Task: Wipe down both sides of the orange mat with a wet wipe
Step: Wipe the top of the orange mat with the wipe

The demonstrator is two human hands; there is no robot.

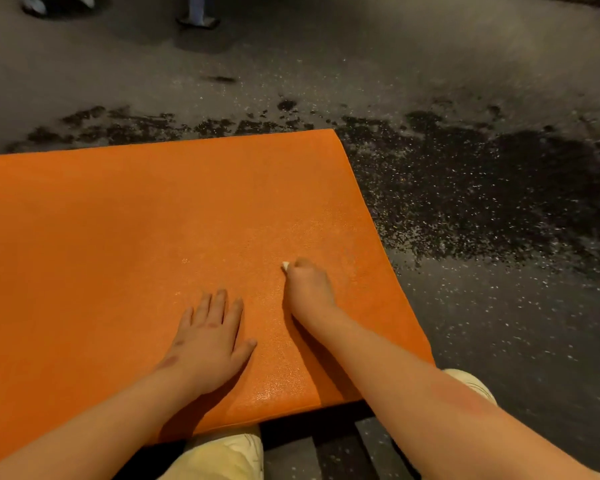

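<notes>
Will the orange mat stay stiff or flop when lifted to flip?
Probably flops: the orange mat looks thin, lying flat on the floor. Likely light for its size. The sheen near the wet wipe suggests a damp, somewhat slippery surface.

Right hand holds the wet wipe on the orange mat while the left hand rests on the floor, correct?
No: the head view shows the left hand flat on the orange mat, not the floor; the right hand grips the wet wipe.

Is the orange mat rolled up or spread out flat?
Spread out flat, as far as the view shows. The orange mat has no roll or fold in sight, and the left hand rests flat on it.
</notes>
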